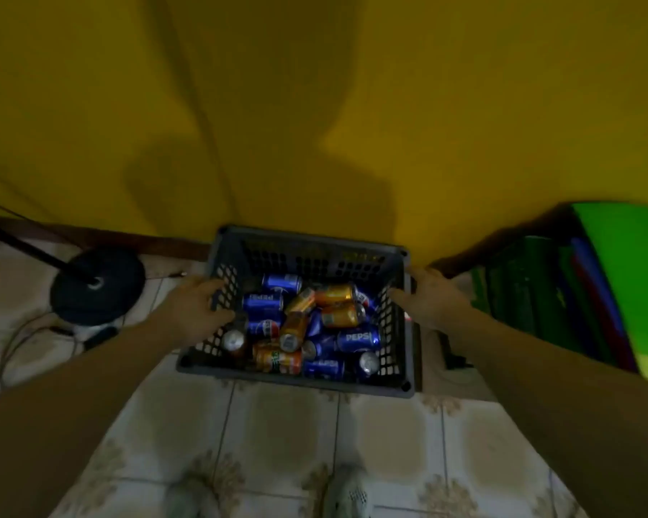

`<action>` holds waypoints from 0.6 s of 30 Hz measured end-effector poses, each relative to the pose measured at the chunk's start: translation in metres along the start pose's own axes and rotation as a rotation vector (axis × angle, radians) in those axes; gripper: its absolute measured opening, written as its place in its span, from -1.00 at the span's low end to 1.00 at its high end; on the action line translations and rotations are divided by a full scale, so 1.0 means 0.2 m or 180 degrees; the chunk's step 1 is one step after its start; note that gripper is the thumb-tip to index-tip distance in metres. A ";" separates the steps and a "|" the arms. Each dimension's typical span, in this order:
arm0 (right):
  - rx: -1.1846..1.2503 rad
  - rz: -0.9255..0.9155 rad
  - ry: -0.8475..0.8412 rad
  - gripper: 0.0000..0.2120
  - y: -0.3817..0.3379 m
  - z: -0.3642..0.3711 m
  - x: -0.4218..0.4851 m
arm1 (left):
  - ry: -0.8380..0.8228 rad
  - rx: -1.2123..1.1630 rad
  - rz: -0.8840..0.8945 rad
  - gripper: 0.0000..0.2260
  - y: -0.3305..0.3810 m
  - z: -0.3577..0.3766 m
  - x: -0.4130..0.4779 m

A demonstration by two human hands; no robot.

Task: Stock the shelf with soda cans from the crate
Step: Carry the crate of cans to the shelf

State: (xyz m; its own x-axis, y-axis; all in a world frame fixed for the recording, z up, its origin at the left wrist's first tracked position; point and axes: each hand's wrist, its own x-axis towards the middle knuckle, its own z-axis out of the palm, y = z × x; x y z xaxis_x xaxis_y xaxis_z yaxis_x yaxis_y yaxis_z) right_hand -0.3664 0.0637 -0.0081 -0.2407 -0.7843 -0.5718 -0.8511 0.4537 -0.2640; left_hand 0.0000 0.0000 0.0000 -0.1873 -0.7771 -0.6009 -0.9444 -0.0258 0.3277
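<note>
I see the crate (296,381) on the tiled floor (285,443) against the yellow wall (352,87), with blue and orange soda cans (333,319) heaped inside it. My left hand (199,304) grips the crate's left wall. My right hand (431,297) clasps its right rim, fingertips blurred. Right of the crate, a green object (591,278) is cut off at the frame edge.

The crate (296,381) stood open-topped, its cans (333,315) reachable from above. The yellow wall (315,106) closed off its far side. A black stand base (98,293) stood near on the left, a green unit (539,293) near on the right. Open floor (285,435) lay along its near side.
</note>
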 end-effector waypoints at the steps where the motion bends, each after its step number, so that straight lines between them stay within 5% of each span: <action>1: -0.0042 0.0065 -0.0075 -0.27 0.02 0.06 0.07 | 0.0038 0.0025 -0.0030 -0.37 -0.05 0.06 0.07; 12: 0.0637 0.0933 0.0235 -0.14 0.31 0.59 0.69 | 0.0557 -0.0595 -0.0499 -0.22 -0.62 0.56 0.70; 18: 0.1082 0.0928 0.0535 -0.20 0.32 0.69 0.77 | 0.0713 -0.1089 -0.0309 -0.36 -0.57 0.59 0.68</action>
State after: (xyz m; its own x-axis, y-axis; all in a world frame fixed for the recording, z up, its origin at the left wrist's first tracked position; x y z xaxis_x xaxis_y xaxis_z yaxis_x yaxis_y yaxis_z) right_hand -0.3940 0.0307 -0.2200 -0.5429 -0.6485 -0.5335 -0.5428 0.7558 -0.3664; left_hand 0.0507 -0.0287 -0.2062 -0.0029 -0.8773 -0.4799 -0.8035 -0.2837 0.5233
